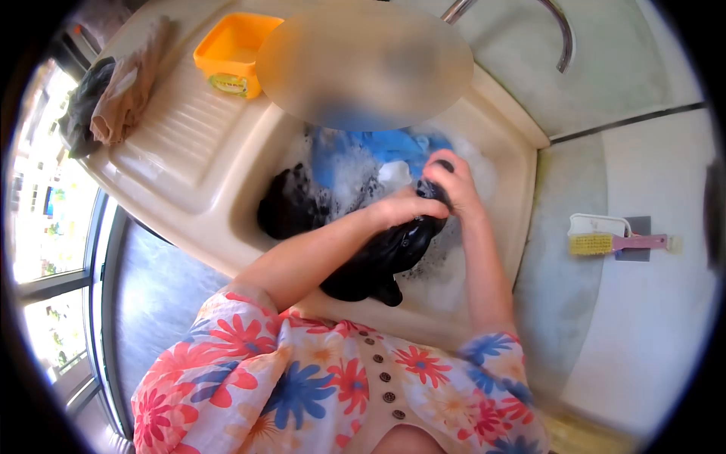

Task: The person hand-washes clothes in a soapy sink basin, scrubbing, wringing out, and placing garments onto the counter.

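Note:
Both hands grip a wet black cloth (378, 261) above the near side of the sink (253, 197). My left hand (408, 208) is closed around it from the left. My right hand (455, 181) clasps a bunched end a little farther up, its fingers wrapped over the fabric. The rest of the dark cloth hangs down toward the front rim. Blue fabric (363, 151) lies in soapy water beyond the hands, and another dark cloth (287, 204) sits at the basin's left. Beside my left hand is a small white object (395, 175) whose kind I cannot make out.
An orange plastic tub (227, 47) stands on the ribbed drainboard (178, 144). Brown cloth (125, 102) and grey cloth (83, 106) drape over its left edge. A curved metal faucet (565, 38) overhangs the back right. A yellow-bristled brush (605, 243) hangs on the right wall.

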Tool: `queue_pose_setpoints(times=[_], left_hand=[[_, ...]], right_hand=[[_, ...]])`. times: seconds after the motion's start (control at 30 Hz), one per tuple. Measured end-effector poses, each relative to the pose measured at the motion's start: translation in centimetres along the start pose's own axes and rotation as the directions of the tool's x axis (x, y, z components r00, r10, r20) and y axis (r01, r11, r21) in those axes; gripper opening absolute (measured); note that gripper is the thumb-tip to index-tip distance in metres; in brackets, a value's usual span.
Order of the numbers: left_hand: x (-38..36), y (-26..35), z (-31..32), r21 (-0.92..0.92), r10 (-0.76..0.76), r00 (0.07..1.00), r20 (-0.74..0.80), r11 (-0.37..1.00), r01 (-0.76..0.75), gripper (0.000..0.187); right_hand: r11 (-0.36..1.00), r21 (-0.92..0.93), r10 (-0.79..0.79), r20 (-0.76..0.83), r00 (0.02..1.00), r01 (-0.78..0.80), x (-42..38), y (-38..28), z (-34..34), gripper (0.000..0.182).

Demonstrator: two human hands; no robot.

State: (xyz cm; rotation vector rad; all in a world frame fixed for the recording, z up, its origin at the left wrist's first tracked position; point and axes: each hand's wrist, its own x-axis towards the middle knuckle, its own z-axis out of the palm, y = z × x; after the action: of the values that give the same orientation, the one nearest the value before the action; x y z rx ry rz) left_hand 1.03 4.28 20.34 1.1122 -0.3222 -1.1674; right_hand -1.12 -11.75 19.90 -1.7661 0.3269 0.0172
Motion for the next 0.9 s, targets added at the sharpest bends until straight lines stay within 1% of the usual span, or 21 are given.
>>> queue_pose_setpoints(times=[0.03,0.07,0.13,0.17,0.23,0.27,0.33,0.37,0.4,0.43,0.47,0.5,0.53,0.57,0.63,0.67,0.73,0.77,0.83,0.87,0.9], left_hand=[[0.2,-0.6,0.0,0.08,0.051,0.998,-0.024,0.996,-0.049,0.044],[0.5,-1.3,0.1,0.115,0.103,0.993,-0.06,0.989,-0.096,0.04],[3.2,-4.7,-0.8,0.295,0.085,0.991,-0.106,0.954,-0.051,0.046],[3.7,-5.1,-1.1,0.382,0.08,0.988,-0.133,0.924,-0.024,0.05],[4.0,-5.6,-1.3,0.444,0.094,0.975,-0.199,0.896,0.004,0.054],[4.1,-5.5,-1.4,0.476,0.105,0.968,-0.229,0.879,0.017,0.057],[4.1,-5.3,-1.5,0.504,0.176,0.94,-0.292,0.864,-0.005,0.052],[4.1,-5.1,-1.6,0.52,0.209,0.923,-0.322,0.854,-0.012,0.05],[4.0,-4.7,-2.2,0.425,0.242,0.936,-0.257,0.898,-0.115,0.057],[4.6,-4.8,-2.6,0.342,0.274,0.91,-0.311,0.926,-0.162,0.056],[5.3,-4.9,-3.1,0.257,0.297,0.883,-0.365,0.943,-0.211,0.055],[6.2,-5.0,-3.5,0.17,0.313,0.853,-0.418,0.949,-0.265,0.054],[6.3,-4.5,-4.2,0.148,0.329,0.832,-0.446,0.944,-0.294,0.055],[5.3,-3.2,-4.3,0.159,0.308,0.839,-0.449,0.951,-0.265,0.06],[4.0,-2.1,-3.5,0.203,0.349,0.82,-0.453,0.936,-0.287,0.063],[3.7,-2.0,-3.2,0.218,0.373,0.823,-0.429,0.926,-0.307,0.067],[3.3,-1.6,-2.5,0.24,0.425,0.822,-0.379,0.903,-0.356,0.075],[3.0,-1.1,-2.3,0.302,0.413,0.847,-0.334,0.899,-0.319,0.08],[2.2,-0.2,-2.2,0.422,0.375,0.894,-0.246,0.871,-0.25,0.09],[2.4,-0.4,-2.3,0.382,0.326,0.929,-0.177,0.892,-0.24,0.101],[2.2,-0.4,-2.3,0.265,0.315,0.944,-0.097,0.923,-0.281,0.103]], right_hand=[[0.995,-0.095,-0.017,-0.012,1.0,0.016,0.1,0.4,0.2,0.015],[0.982,-0.181,-0.059,-0.027,0.998,0.053,0.3,0.8,0.4,0.014],[0.929,-0.35,-0.145,-0.048,0.988,0.12,0.6,1.6,0.9,0.015],[0.902,-0.42,-0.148,-0.086,0.985,0.099,1.0,2.1,1.0,0.015],[0.836,-0.547,-0.162,-0.163,0.973,0.047,1.6,3.3,1.3,0.016],[0.858,-0.512,-0.183,-0.212,0.96,0.05,1.9,3.8,1.5,0.017],[0.896,-0.439,-0.225,-0.315,0.922,0.068,2.2,3.7,1.8,0.018],[0.986,-0.159,-0.112,-0.363,0.925,0.057,1.8,3.3,1.8,0.029],[0.988,0.153,0.022,-0.313,0.95,0.028,1.2,2.9,1.9,0.037],[0.893,0.45,0.136,-0.221,0.966,-0.022,0.1,2.5,2.3,0.046],[0.811,0.58,0.14,-0.062,0.988,-0.079,-1.2,2.9,3.4,0.057],[0.752,0.647,0.156,0.008,0.988,-0.124,-3.1,3.0,4.2,0.058],[0.803,0.586,0.129,0.003,0.992,-0.106,-4.4,3.6,5.5,0.057],[0.848,0.523,0.103,-0.002,0.995,-0.087,-5.2,4.0,6.3,0.057],[0.839,0.534,0.076,0.072,0.994,-0.103,-5.5,3.5,6.4,0.058],[0.835,0.539,0.062,0.109,0.992,-0.112,-5.7,3.2,6.5,0.059],[0.865,0.492,0.06,0.081,0.995,-0.092,-6.2,2.5,6.2,0.056],[0.881,0.465,0.06,0.07,0.996,-0.086,-6.5,2.1,6.0,0.054],[0.864,0.5,0.071,-0.021,0.997,-0.051,-7.1,0.7,5.9,0.051],[0.856,0.515,0.077,-0.067,0.995,-0.032,-7.3,0.3,5.7,0.05],[0.82,0.572,0.089,-0.09,0.992,-0.021,-7.3,0.8,5.0,0.048]])
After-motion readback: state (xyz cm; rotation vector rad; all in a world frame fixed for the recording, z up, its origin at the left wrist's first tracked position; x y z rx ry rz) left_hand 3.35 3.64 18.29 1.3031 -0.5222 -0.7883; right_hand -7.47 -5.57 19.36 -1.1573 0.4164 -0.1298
